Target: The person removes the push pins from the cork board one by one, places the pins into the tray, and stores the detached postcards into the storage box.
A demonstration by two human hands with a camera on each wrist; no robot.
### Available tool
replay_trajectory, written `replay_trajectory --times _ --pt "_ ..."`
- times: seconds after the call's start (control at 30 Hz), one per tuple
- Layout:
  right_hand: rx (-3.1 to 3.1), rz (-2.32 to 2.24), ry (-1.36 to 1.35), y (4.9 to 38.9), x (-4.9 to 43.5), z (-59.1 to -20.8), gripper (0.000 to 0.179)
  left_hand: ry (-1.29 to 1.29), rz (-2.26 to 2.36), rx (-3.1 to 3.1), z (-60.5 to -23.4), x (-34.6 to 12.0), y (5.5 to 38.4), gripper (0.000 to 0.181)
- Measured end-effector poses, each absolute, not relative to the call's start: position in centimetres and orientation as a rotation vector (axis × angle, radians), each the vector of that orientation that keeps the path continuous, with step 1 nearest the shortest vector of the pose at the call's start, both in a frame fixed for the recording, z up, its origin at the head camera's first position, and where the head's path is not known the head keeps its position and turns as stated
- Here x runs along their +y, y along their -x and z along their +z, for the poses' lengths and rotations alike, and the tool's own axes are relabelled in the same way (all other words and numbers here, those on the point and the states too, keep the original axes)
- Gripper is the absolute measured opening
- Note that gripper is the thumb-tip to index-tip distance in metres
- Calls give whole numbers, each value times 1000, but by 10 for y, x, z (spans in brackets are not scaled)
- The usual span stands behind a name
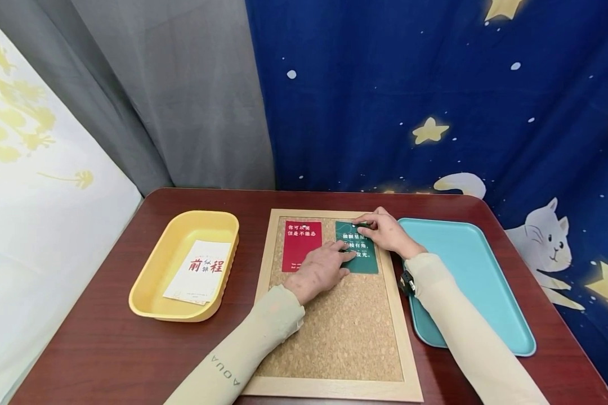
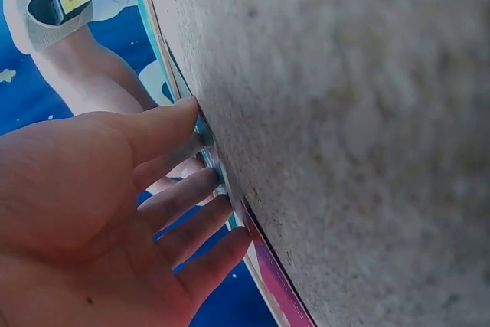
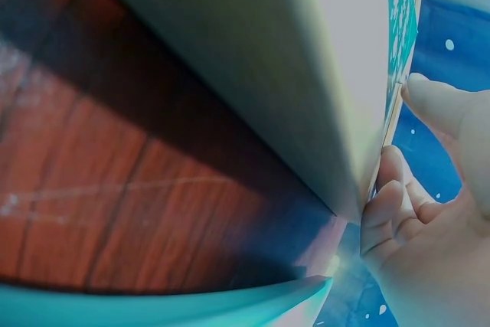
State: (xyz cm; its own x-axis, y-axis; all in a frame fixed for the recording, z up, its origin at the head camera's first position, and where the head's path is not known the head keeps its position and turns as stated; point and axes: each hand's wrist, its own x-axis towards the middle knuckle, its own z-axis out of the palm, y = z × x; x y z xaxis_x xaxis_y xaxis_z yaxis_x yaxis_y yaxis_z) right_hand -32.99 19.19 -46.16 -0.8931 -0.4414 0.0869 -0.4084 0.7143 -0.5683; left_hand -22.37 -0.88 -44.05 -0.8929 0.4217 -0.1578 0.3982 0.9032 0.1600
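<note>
A framed cork board (image 1: 344, 326) lies on the table with a red card (image 1: 299, 247) at its upper left and a green card (image 1: 362, 264) at its upper right. My left hand (image 1: 321, 267) rests with outstretched fingers on the green card's left part; its wrist and palm partly cover the red card. At the green card's top edge is my right hand (image 1: 387, 230), thumb and finger apart around a small white pin head (image 1: 353, 225). In the right wrist view, the right thumb (image 3: 436, 101) touches the board's face while other fingers bend near its frame.
A yellow basket (image 1: 144, 304) holding white cards (image 1: 197, 281) with red lettering stands to the left. To the right, a turquoise tray (image 1: 481, 281) lies partly under my right forearm. Curtains hang behind the brown table (image 1: 101, 337).
</note>
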Motion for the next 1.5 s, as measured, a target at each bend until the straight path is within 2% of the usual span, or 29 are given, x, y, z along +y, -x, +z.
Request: replay_trajectory --times 1.5 --pt "2716 -1068 516 351 188 -460 20 -619 162 2855 -441 -8 223 56"
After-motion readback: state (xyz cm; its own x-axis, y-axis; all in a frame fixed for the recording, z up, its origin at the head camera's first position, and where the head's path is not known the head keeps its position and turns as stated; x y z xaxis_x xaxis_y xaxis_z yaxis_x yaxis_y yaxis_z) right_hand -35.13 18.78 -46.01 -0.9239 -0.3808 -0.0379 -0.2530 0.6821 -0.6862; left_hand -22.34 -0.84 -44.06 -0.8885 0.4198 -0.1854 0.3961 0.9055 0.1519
